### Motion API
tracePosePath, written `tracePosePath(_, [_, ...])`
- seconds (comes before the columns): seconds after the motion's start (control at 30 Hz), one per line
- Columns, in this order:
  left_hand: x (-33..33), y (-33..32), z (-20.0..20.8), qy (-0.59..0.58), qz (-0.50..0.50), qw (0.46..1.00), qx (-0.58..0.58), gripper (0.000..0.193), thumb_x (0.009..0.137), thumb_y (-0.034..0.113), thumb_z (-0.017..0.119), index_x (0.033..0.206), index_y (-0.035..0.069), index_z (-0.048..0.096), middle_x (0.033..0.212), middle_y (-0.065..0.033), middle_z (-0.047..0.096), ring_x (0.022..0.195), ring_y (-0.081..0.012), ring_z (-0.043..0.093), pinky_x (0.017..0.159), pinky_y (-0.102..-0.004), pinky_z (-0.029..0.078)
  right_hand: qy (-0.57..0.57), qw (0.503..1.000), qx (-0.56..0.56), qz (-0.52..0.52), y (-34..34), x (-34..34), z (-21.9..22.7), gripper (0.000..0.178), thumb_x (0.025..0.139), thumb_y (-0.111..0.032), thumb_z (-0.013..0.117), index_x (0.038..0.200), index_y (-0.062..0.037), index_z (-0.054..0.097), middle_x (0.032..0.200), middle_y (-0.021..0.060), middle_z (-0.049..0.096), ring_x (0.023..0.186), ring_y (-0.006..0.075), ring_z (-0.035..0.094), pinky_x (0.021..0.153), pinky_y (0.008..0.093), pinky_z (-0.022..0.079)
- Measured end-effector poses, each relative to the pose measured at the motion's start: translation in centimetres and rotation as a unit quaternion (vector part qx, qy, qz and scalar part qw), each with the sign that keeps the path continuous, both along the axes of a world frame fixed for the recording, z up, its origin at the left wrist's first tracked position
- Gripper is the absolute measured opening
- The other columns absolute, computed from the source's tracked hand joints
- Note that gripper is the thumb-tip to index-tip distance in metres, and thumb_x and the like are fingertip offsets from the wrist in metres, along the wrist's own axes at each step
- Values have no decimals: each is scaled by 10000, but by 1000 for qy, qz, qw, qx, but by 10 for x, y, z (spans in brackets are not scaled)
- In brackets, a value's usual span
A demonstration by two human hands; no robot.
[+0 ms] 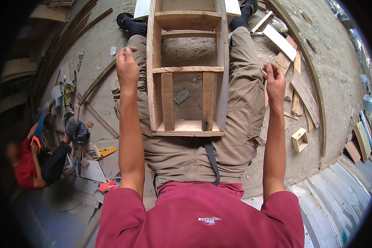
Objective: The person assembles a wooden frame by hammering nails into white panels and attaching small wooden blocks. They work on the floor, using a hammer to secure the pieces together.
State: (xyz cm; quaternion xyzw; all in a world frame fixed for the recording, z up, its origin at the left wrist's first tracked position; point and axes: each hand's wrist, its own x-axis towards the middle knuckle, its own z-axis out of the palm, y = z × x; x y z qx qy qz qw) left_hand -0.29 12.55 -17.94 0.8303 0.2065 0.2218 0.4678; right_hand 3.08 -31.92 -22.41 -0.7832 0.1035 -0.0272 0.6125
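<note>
The person sits on the concrete floor (318, 74) with legs stretched out, khaki trousers (244, 95) on either side of a wooden frame (188, 70). The frame is a ladder-like box of pale boards lying lengthwise between the legs, its near end resting against the lap and its far end reaching toward the black-socked feet.

The left hand (127, 66) is raised above the left thigh, just beside the frame's left rail but apart from it. Its fingers are curled loosely inward, thumb toward the frame, and nothing shows between them. The right hand (275, 80) is held over the outer edge of the right thigh, well clear of the frame's right rail. Its fingers are bent and drawn narrow together; whether they pinch some small item cannot be told.

To the right of the right leg lie scattered wood offcuts (295, 82), and a small open wooden box (300, 139) stands nearer the person. A long curved strip of wood (318, 107) runs along the floor beyond them.

To the left, a second person in a red shirt (25, 169) crouches among scraps, near a yellow-handled saw (105, 151) and a dark bag (82, 133).
</note>
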Motion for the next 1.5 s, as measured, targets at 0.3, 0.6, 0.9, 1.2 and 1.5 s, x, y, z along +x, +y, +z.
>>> tracePosePath(0.3, [73, -36, 7, 91, -127, 987, 40, 337, 1042, 289, 449, 1040, 67, 703, 996, -179, 729, 953, -336, 688, 879, -421, 508, 16, 958, -235, 165, 139, 108, -1, 673, 928, -513, 668, 1276, 57, 581, 1174, 262, 682, 1125, 338, 666, 958, 401, 511])
tracePosePath(0.6, [55, -63, 44, 86, -32, 990, 109, 342, 1034, 321, 465, 1027, 100, 726, 968, -199, 735, 979, -421, 687, 858, -483, 529, -119, 962, -232, 75, 149, 68, 62, 314, 932, -196, 589, 1041, 97, 619, 912, 341, 693, 913, 478, 700, 815, 491, 555])
tracePosePath(0.9, [16, -75, 71, -277, -54, 944, 171, 245, 1059, 165, 466, 1031, 59, 685, 904, -143, 688, 809, -310, 683, 735, -371, 518, -319, 939, -126, -35, 144, 45, 111, 150, 952, -120, 653, 1023, 12, 643, 782, 135, 698, 698, 172, 672, 643, 332, 517])
tracePosePath(1.2, [-37, -75, -41, -217, -40, 970, 104, 206, 1019, 58, 476, 1039, -18, 666, 939, -166, 656, 878, -336, 638, 790, -395, 502, -289, 955, -66, 0, 153, 10, 24, 397, 934, -78, 655, 1318, -8, 580, 874, 189, 704, 721, 256, 688, 663, 365, 521])
tracePosePath(1.5, [-74, -72, -80, -131, -116, 971, 160, 186, 953, 17, 579, 1095, 27, 699, 1109, -236, 581, 954, -382, 567, 875, -450, 461, -235, 971, -3, -42, 149, -42, -21, 263, 917, -17, 634, 1171, 51, 621, 833, 190, 678, 734, 235, 677, 652, 342, 513])
